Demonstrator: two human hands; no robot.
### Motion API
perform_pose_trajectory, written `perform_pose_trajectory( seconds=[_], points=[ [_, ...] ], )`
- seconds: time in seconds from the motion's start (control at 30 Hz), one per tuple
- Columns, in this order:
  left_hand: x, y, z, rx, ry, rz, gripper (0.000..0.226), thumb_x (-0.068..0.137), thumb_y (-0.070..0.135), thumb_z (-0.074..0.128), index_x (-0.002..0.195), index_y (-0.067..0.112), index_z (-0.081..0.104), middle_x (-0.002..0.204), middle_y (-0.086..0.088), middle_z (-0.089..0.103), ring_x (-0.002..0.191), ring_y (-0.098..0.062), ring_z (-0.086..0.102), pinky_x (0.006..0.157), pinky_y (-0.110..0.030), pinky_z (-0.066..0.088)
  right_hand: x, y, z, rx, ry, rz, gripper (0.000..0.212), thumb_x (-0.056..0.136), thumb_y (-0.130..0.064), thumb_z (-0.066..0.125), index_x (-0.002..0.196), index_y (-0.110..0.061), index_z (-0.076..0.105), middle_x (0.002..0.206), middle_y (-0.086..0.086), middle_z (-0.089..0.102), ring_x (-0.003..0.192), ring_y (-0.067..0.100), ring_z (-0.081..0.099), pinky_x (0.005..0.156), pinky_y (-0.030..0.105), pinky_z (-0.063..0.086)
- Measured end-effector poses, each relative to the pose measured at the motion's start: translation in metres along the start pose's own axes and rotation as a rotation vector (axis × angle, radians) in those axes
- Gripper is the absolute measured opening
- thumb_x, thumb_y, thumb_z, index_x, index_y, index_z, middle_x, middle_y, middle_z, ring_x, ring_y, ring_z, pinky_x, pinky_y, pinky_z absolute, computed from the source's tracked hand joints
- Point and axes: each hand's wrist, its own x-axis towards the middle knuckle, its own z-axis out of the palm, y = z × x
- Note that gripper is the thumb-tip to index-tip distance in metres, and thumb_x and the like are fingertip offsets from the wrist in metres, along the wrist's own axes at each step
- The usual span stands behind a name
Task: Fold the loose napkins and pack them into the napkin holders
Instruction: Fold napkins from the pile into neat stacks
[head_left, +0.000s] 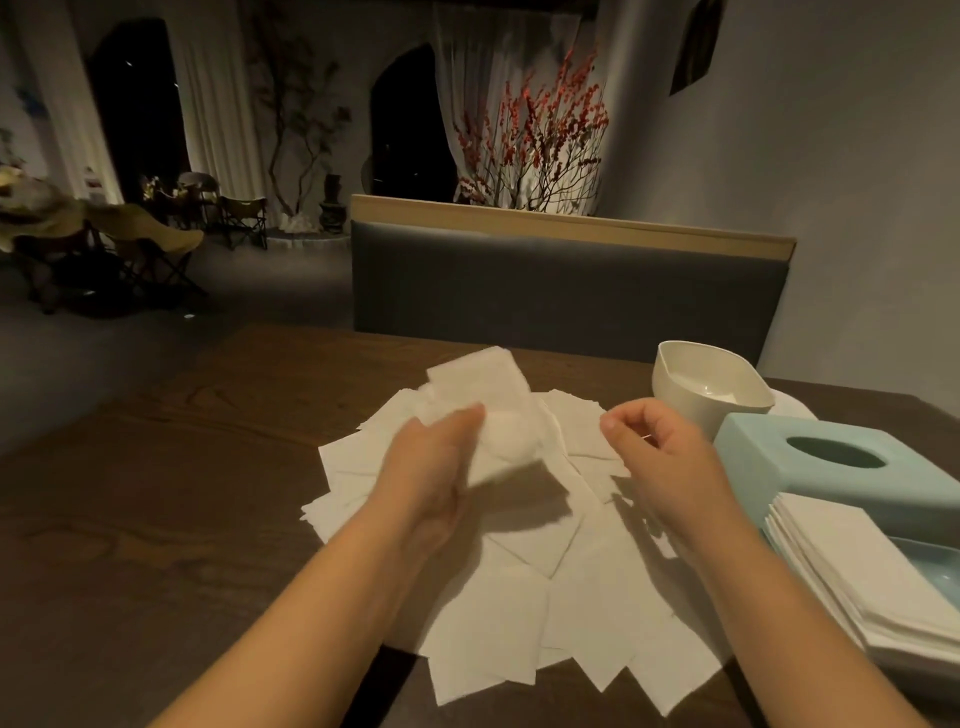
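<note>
Several loose white napkins (524, 603) lie spread over the dark wooden table (156, 519). My left hand (431, 467) holds one white napkin (483, 400) lifted above the pile, blurred by motion. To its right, my right hand (660, 457) hovers over the pile with curled fingers and nothing visible in it. At the right stands a pale blue napkin holder lid (831, 462) with an oval opening. In front of it a stack of folded napkins (852, 577) rests in a blue holder tray (935, 566).
A white holder (711, 384) sits behind the blue lid at the back right. A grey padded bench back (566, 291) rises beyond the table's far edge. The table's left side is bare wood.
</note>
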Motion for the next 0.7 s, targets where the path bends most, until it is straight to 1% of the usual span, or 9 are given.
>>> perform_pose_trajectory(
  seconds=[0.07,0.13,0.2,0.23,0.3,0.4,0.5,0.63,0.7],
  points=[
    [0.005,0.016,-0.013,-0.081,0.136,-0.02,0.02,0.098,0.018,0.063,0.117,0.018,0.059,0.119,-0.011,0.068,0.109,-0.031,0.065,0.105,-0.052,0.048,0.001,0.005,0.0,-0.18,0.038,-0.06,0.006,0.097,-0.021,0.06,0.095,-0.026,0.063,0.099,-0.008,0.063,0.085,0.006,0.057,0.061,0.013,0.04],
    [0.013,0.026,-0.025,-0.161,0.196,-0.032,0.015,0.097,0.017,0.064,0.112,0.017,0.06,0.13,-0.011,0.063,0.118,-0.031,0.06,0.108,-0.048,0.047,-0.001,0.008,0.005,-0.348,-0.084,-0.138,0.016,0.096,-0.015,0.06,0.102,-0.03,0.061,0.108,-0.013,0.059,0.095,0.005,0.057,0.07,0.01,0.044],
    [0.016,0.027,-0.027,-0.196,0.224,-0.035,0.023,0.098,0.015,0.062,0.121,0.013,0.059,0.134,-0.011,0.06,0.123,-0.032,0.058,0.108,-0.046,0.048,-0.006,0.008,0.013,-0.499,-0.266,-0.236,0.033,0.095,-0.009,0.057,0.115,-0.036,0.058,0.122,-0.017,0.053,0.115,0.004,0.051,0.095,0.021,0.047],
    [0.016,0.026,-0.026,-0.195,0.24,-0.039,0.029,0.099,0.015,0.061,0.128,0.012,0.057,0.134,-0.012,0.06,0.123,-0.031,0.058,0.107,-0.046,0.048,-0.006,0.007,0.016,-0.579,-0.327,-0.272,0.04,0.095,-0.008,0.055,0.122,-0.037,0.056,0.13,-0.016,0.05,0.123,0.006,0.045,0.107,0.03,0.042],
    [0.015,0.024,-0.022,-0.189,0.255,-0.039,0.033,0.1,0.015,0.059,0.133,0.011,0.055,0.134,-0.011,0.061,0.122,-0.031,0.059,0.107,-0.045,0.049,-0.008,0.002,0.019,-0.674,-0.349,-0.304,0.044,0.095,-0.011,0.052,0.132,-0.036,0.053,0.14,-0.015,0.046,0.132,0.009,0.038,0.115,0.037,0.032],
    [0.018,0.022,-0.022,-0.192,0.27,-0.025,0.036,0.101,0.016,0.058,0.136,0.011,0.054,0.136,-0.009,0.06,0.124,-0.03,0.059,0.107,-0.045,0.049,-0.013,0.0,0.024,-0.698,-0.298,-0.344,0.034,0.098,-0.031,0.052,0.132,-0.033,0.053,0.134,-0.012,0.05,0.126,0.012,0.042,0.109,0.037,0.035],
    [0.022,0.021,-0.023,-0.138,0.287,-0.029,0.04,0.101,0.019,0.059,0.14,0.012,0.052,0.143,-0.008,0.055,0.131,-0.029,0.053,0.111,-0.045,0.045,-0.02,-0.004,0.038,-0.774,-0.339,-0.333,0.05,0.091,-0.054,0.058,0.135,-0.032,0.048,0.129,-0.012,0.05,0.12,0.013,0.044,0.105,0.038,0.036],
    [0.023,0.017,-0.023,-0.101,0.259,-0.061,0.043,0.1,0.022,0.059,0.142,0.015,0.049,0.142,-0.007,0.055,0.131,-0.031,0.052,0.104,-0.046,0.05,-0.02,-0.009,0.048,-0.674,-0.364,-0.236,0.057,0.087,-0.042,0.069,0.138,-0.033,0.045,0.12,-0.013,0.059,0.115,0.014,0.05,0.104,0.039,0.038],
    [0.024,0.014,-0.023,-0.121,0.222,-0.066,0.041,0.1,0.022,0.059,0.14,0.016,0.05,0.139,-0.007,0.058,0.127,-0.032,0.055,0.103,-0.048,0.05,-0.021,-0.008,0.045,-0.567,-0.376,-0.236,0.033,0.088,-0.029,0.067,0.119,-0.035,0.057,0.095,-0.016,0.062,0.094,0.009,0.056,0.089,0.033,0.044]
  ],
)
